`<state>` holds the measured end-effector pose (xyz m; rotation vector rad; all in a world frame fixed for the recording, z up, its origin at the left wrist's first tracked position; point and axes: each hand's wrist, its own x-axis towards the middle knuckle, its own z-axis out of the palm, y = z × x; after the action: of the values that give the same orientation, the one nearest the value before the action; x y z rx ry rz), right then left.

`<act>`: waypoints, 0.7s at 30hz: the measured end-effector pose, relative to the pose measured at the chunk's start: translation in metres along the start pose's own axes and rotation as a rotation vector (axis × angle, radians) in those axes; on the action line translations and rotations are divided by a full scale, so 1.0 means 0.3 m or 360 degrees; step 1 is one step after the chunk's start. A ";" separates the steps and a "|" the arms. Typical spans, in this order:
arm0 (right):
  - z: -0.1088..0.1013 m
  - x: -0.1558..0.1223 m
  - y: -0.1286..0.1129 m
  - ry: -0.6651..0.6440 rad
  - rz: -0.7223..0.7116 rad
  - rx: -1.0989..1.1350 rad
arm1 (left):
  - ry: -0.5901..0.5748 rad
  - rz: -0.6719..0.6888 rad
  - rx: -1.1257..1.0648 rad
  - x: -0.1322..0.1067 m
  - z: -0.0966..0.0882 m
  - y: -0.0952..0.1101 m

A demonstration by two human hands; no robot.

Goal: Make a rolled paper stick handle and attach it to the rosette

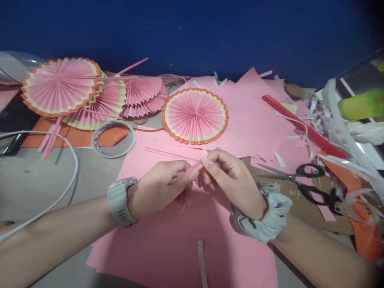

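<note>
Both hands meet over a large pink paper sheet (pixel 168 244) lying on the table. My left hand (pixel 159 190), with a grey watch on its wrist, is closed around one end of a narrow folded pink paper strip (pixel 192 169). My right hand (pixel 231 180), a grey scrunchie at the wrist, pinches the other end of the same strip between thumb and fingers. Just beyond the hands lies a round pleated pink paper fan (pixel 195 116) with orange and cream edging.
More pleated fans (pixel 60 86) are stacked at the back left. A tape roll (pixel 113 139) rests on orange paper, and a white cable (pixel 70 176) loops at left. Black scissors (pixel 303 180), a red stick (pixel 300 124) and paper scraps crowd the right.
</note>
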<state>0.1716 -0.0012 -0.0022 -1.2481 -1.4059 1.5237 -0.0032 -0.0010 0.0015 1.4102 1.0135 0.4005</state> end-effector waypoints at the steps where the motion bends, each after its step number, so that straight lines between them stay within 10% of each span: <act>1: 0.001 0.000 -0.001 0.0005 0.0004 -0.0014 | -0.0015 0.0003 0.0010 0.000 -0.001 -0.001; 21: -0.008 -0.002 0.000 -0.0177 -0.0119 -0.0027 | -0.0050 0.0105 -0.0240 0.005 0.002 -0.005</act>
<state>0.1741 -0.0011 -0.0020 -1.1232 -1.5227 1.5532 -0.0025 -0.0006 -0.0005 1.3126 0.8942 0.4919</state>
